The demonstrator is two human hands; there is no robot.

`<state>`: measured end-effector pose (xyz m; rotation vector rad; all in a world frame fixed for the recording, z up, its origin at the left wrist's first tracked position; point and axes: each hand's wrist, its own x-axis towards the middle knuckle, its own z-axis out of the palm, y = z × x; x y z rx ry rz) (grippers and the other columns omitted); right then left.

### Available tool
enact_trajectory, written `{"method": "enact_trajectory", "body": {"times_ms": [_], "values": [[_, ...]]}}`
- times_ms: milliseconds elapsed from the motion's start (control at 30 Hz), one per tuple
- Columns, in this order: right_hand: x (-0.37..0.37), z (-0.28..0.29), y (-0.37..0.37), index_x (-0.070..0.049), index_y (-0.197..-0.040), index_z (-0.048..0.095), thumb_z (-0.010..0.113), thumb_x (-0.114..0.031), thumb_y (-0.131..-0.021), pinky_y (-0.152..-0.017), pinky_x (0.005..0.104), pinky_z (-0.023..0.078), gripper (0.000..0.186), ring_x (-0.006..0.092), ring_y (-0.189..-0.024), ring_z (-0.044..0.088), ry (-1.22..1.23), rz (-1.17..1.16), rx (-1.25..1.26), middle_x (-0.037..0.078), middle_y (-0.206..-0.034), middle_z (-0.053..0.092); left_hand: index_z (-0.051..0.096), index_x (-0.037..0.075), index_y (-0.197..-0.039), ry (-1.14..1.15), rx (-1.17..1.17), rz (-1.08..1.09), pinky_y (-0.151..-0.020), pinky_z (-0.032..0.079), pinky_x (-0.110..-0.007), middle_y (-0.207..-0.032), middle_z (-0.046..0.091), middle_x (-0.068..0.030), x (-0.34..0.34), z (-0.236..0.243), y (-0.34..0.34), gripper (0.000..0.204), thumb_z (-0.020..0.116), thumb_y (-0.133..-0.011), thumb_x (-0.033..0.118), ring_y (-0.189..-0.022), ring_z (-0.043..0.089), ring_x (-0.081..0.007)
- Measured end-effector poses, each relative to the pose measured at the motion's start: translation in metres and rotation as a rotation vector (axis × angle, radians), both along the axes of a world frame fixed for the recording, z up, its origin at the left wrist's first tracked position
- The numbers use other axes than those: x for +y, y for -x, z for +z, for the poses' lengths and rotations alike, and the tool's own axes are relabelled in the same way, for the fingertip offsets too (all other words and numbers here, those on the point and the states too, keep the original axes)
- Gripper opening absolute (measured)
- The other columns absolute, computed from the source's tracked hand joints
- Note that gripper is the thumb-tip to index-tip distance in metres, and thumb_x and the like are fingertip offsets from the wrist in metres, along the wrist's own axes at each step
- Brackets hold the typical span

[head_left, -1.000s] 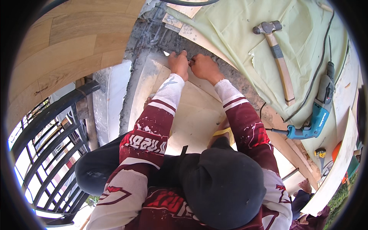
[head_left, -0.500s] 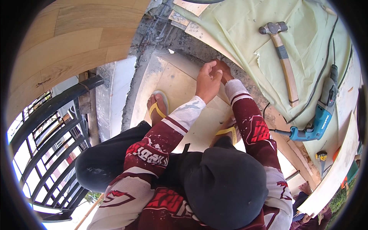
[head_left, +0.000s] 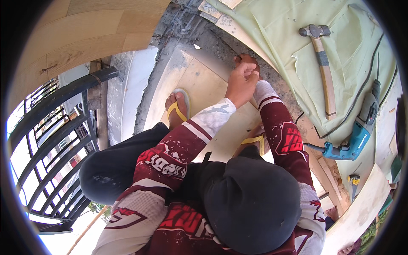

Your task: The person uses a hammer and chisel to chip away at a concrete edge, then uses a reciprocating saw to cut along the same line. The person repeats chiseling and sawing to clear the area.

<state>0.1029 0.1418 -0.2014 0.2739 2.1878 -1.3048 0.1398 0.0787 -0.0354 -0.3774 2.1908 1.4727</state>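
My left hand (head_left: 242,87) and my right hand (head_left: 247,60) meet over the inner edge of a tan landing (head_left: 187,80), beside a strip of rough grey mortar (head_left: 212,36). The left fingers are bent, with thumb and index close together against the right hand. Curled too, my right hand is partly covered by the left. A blurred greyish streak (head_left: 214,63) runs from the hands toward a small white fragment (head_left: 196,46); whether it is a held tool cannot be made out. What the fingers grip is hidden.
On a pale green sheet (head_left: 280,38) at right lie a hammer (head_left: 325,72) and a teal corded drill (head_left: 357,136). A yellow-and-black-handled tool (head_left: 353,180) rests near a loose board (head_left: 361,208). Wood-look tiles (head_left: 93,34) and a black metal railing (head_left: 42,114) are at left.
The view has shifted slightly, so hammer and drill appear farther right. My hands stay together; the left hand now overlaps the right more, and its fingers are more bent.
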Motion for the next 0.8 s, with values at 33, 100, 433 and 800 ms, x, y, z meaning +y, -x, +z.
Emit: {"method": "enact_trajectory", "body": {"times_ms": [33,100,433,800], "values": [[-0.003,0.009,0.003,0.001,-0.098,0.066,0.059,-0.03,-0.096,-0.079,0.0465,0.051,0.032,0.0425,-0.09,0.066,0.002,-0.056,-0.057,0.026,-0.095,0.069,0.062,-0.003,-0.121,0.013,-0.01,0.011,-0.092,0.05,-0.036,-0.118,0.067,-0.0168,0.0,0.001,-0.001,0.034,0.063,-0.094,0.018,-0.111,0.062,-0.024],[-0.007,0.017,0.01,0.002,-0.096,0.066,0.059,-0.031,-0.096,-0.08,0.0458,0.052,0.034,0.0423,-0.091,0.066,-0.008,-0.053,-0.115,0.026,-0.094,0.068,0.063,-0.003,-0.119,0.009,-0.005,0.007,-0.089,0.051,-0.035,-0.113,0.068,-0.0154,0.001,0.003,-0.003,0.033,0.062,-0.094,0.018,-0.105,0.063,-0.0211],[-0.001,-0.032,-0.023,-0.006,-0.105,0.065,0.065,-0.026,-0.094,-0.076,0.0365,0.056,0.024,0.0253,-0.093,0.07,0.509,-0.169,0.09,0.011,-0.102,0.071,0.065,-0.002,-0.114,-0.044,0.223,0.026,-0.083,0.05,-0.027,-0.103,0.069,-0.0083,0.01,0.018,0.003,0.023,0.06,-0.096,0.01,-0.092,0.062,-0.0119],[0.015,0.065,0.008,-0.008,-0.104,0.06,0.064,-0.034,-0.086,-0.082,0.0405,0.054,0.032,0.0312,-0.098,0.066,-0.043,0.305,-0.002,0.014,-0.107,0.066,0.067,-0.001,-0.112,-0.038,0.224,0.025,-0.08,0.049,-0.025,-0.102,0.069,-0.005,-0.004,0.031,0.004,0.019,0.061,-0.097,0.008,-0.088,0.059,-0.0083]]}}
